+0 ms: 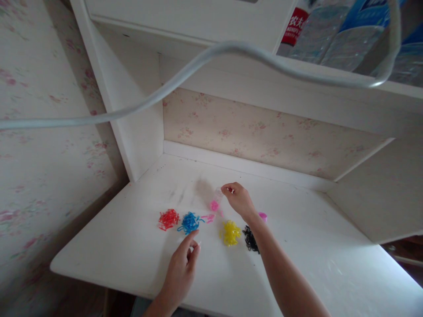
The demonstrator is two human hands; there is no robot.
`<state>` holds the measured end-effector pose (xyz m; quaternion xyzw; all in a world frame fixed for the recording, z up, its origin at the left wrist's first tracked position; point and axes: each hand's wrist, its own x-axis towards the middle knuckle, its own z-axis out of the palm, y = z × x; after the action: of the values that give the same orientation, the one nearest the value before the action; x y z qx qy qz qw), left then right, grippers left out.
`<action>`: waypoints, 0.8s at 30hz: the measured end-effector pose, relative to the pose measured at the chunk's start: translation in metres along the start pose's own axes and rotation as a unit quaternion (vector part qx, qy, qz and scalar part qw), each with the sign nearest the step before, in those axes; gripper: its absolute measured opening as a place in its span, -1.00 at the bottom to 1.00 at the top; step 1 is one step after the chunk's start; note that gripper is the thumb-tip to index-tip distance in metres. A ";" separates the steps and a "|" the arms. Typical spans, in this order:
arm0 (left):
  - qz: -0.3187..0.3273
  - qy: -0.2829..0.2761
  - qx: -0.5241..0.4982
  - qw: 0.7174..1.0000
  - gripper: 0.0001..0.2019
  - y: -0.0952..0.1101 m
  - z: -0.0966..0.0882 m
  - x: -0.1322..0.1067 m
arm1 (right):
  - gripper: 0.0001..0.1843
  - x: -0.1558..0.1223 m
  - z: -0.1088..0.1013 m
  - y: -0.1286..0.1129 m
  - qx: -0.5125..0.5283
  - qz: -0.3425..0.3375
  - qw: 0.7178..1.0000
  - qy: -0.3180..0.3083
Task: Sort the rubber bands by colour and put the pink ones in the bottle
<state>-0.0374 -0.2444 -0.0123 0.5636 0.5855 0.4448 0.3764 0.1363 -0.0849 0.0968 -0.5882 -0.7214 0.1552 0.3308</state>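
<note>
My right hand (236, 198) pinches the rim of a small clear plastic container (218, 193), tilted low over the table. Pink bands (214, 205) show at its lower end, and a few loose pink ones (209, 218) lie beside it. Just in front of the pile of blue bands (189, 223), my left hand (183, 264) has its index finger and thumb apart. Something clear glints by those fingertips, too faint to identify. Red bands (168, 219) are heaped at the left. Yellow bands (231, 233) lie between my arms; black bands (250, 239) are partly behind my right forearm.
A pink cap (263, 216) stands just beyond my right forearm on the white table (125, 237). A white cable (211, 55) crosses the upper view. Water bottles (330, 33) fill the shelf at upper right. Side panels and a back wall enclose the table.
</note>
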 end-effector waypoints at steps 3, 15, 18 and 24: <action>-0.007 -0.004 0.005 1.000 -0.63 0.000 0.000 0.000 | -0.75 0.000 -0.001 0.004 -0.018 0.005 1.000 0.009; 0.025 -0.012 0.045 0.999 -0.67 0.008 -0.002 0.003 | -0.75 -0.038 0.003 0.032 -0.213 0.015 0.973 -0.087; 0.007 -0.009 0.043 0.999 -0.67 0.009 -0.001 0.003 | -0.78 -0.043 0.013 0.033 -0.248 0.003 0.959 -0.137; 0.037 -0.015 -0.004 0.999 -0.70 0.019 -0.004 0.007 | -0.78 -0.044 0.030 0.039 -0.285 -0.004 0.944 -0.166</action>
<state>-0.0355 -0.2385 0.0073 0.5901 0.5567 0.4524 0.3703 0.1500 -0.1118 0.0379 -0.6208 -0.7827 0.0370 0.0255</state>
